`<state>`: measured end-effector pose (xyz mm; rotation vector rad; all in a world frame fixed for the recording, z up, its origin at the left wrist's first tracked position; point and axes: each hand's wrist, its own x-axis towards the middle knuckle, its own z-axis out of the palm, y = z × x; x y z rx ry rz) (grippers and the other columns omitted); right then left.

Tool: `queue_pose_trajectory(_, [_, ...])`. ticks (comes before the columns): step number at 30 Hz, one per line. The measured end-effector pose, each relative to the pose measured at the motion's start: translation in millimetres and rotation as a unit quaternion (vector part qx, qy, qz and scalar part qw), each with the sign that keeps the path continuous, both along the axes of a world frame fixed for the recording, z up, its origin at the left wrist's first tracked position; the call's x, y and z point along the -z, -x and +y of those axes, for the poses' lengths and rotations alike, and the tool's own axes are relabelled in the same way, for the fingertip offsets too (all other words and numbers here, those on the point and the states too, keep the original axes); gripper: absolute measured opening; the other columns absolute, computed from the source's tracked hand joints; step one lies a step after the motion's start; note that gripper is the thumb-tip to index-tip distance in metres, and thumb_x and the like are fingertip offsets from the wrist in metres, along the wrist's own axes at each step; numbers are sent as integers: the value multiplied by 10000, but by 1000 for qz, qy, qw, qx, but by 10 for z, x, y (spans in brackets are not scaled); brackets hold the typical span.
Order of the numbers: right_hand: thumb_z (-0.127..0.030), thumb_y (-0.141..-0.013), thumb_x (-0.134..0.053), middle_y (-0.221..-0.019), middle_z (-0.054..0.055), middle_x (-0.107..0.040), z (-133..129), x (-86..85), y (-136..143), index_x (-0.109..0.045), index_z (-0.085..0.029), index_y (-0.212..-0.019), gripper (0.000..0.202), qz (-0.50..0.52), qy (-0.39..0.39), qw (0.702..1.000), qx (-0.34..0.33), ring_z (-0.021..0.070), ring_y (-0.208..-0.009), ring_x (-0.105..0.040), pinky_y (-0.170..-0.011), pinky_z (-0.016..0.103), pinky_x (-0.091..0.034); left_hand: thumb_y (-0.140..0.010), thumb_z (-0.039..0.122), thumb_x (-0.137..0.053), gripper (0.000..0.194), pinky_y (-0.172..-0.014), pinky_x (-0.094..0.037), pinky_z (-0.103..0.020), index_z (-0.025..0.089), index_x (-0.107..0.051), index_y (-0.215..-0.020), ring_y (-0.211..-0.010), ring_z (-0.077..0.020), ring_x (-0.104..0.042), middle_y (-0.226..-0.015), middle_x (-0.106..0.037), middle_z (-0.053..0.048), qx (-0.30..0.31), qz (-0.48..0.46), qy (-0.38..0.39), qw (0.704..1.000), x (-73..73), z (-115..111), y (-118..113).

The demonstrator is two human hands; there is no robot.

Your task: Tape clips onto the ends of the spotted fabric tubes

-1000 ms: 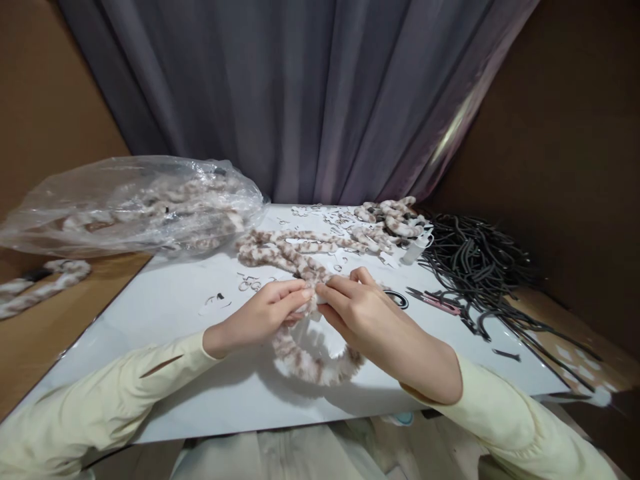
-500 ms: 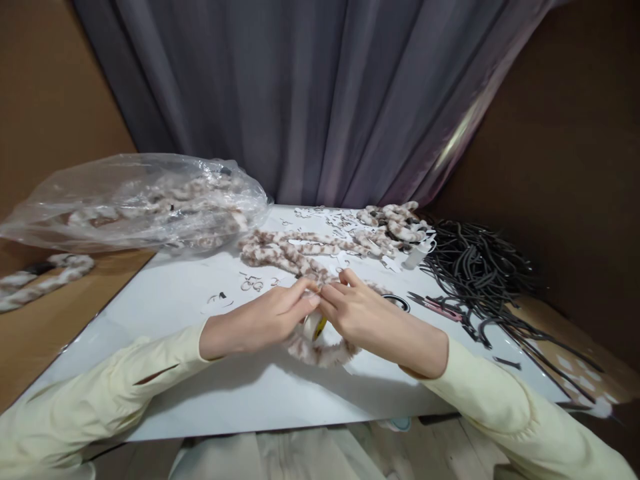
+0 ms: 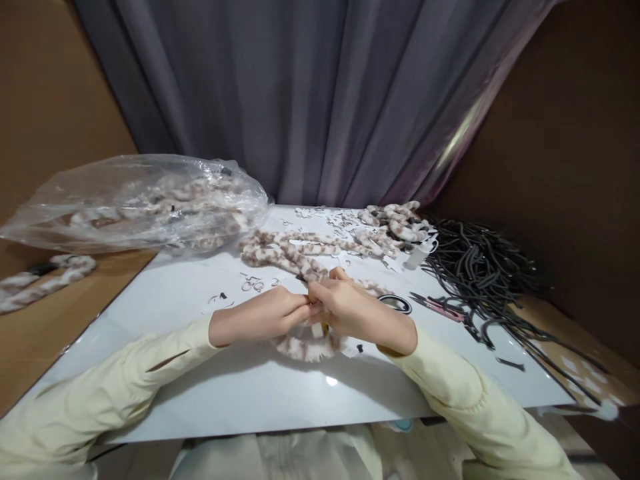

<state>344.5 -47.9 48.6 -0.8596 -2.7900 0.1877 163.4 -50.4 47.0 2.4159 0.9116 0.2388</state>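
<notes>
My left hand (image 3: 273, 313) and my right hand (image 3: 340, 303) meet over the middle of the white table, fingertips pressed together. Whatever sits in the pinch is too small to make out. Just below them lies a fluffy white-and-brown loop (image 3: 307, 348), partly covered by my fingers. A small yellow and white item (image 3: 320, 330) shows under my right hand. Beyond my hands more fluffy strips (image 3: 280, 252) stretch back across the table.
A clear bag of fluffy strips (image 3: 165, 203) lies back left. Black cords (image 3: 480, 267) pile up at right, beside pink-handled scissors (image 3: 437, 307), a white bottle (image 3: 419, 255) and a round black-and-white roll (image 3: 396, 304). Metal rings (image 3: 253, 284) lie left of centre.
My right hand has shifted left, and its wrist has come inward. The fluffy loop has moved slightly left. A small black piece now shows on the table to the right of the loop.
</notes>
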Motion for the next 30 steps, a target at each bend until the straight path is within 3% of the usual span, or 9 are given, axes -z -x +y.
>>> queue_pose_trajectory(3, [-264, -808, -628, -772, 24, -575, 33, -25, -47, -481, -163, -843, 182, 31, -2, 999, 17, 172, -742, -523, -761, 301, -332, -935, 324, -311, 383, -493, -273, -210, 161, -513, -654, -477, -90, -430, -523, -446, 42, -17, -24, 10, 1000, 15, 16, -5])
queue_pose_trajectory(5, [-306, -813, -622, -917, 78, -592, 37, -57, -198, -500, -159, -929, 224, 49, -19, 997, 62, 216, -881, -529, -778, 322, -366, -931, 351, -323, 391, -490, -257, -217, 162, -454, -615, -467, -86, -395, -505, -402, 46, -31, -34, -6, 999, 17, 37, 3])
queue_pose_trajectory(8, [-260, -868, -528, -862, 111, -597, -12, -54, -607, -549, -129, -901, 137, -9, -18, 983, 182, 236, -812, -551, -710, 340, -420, -928, 365, -320, 401, -485, -240, -228, 168, -348, -580, -452, -81, -350, -494, -348, 47, -35, -33, -21, 999, -9, 64, 26])
queue_pose_trajectory(11, [-251, -824, -563, -873, 127, -615, -109, 52, -1043, -611, -138, -861, 128, -98, 12, 962, 253, 251, -808, -581, -702, 349, -457, -925, 351, -319, 389, -478, -226, -236, 173, -296, -580, -442, -78, -308, -500, -308, 48, -33, -39, -14, 999, -57, 83, 58])
queue_pose_trajectory(14, [-234, -768, -578, -994, 137, -626, -191, 197, -1265, -621, -147, -975, 228, -113, 62, 956, 264, 270, -927, -590, -753, 345, -485, -916, 365, -338, 396, -474, -225, -234, 175, -265, -576, -444, -75, -276, -508, -278, 51, -37, -63, 23, 997, -106, 110, 86])
queue_pose_trajectory(21, [-120, -675, -514, -980, 115, -618, -169, 332, -1202, -573, -162, -998, 331, -66, 84, 959, 262, 229, -840, -612, -698, 297, -490, -884, 420, -385, 418, -497, -269, -220, 175, -299, -557, -470, -79, -305, -522, -329, 49, -94, -96, 153, 979, -214, 154, 109])
queue_pose_trajectory(25, [-141, -646, -507, -893, 89, -642, -181, 248, -1454, -547, -172, -946, 305, -55, 76, 956, 278, 212, -714, -624, -648, 301, -489, -876, 426, -392, 413, -513, -273, -226, 175, -330, -555, -480, -88, -319, -519, -363, 43, -105, -117, 185, 970, -230, 179, 126])
queue_pose_trajectory(30, [-307, -714, -547, -821, 83, -706, -383, -7, -1902, -595, -207, -932, 245, 4, 60, 944, 325, 244, -663, -658, -555, 314, -509, -874, 422, -397, 422, -565, -314, -234, 159, -424, -545, -498, -98, -375, -544, -455, 21, -101, -134, 210, 963, -221, 230, 165])
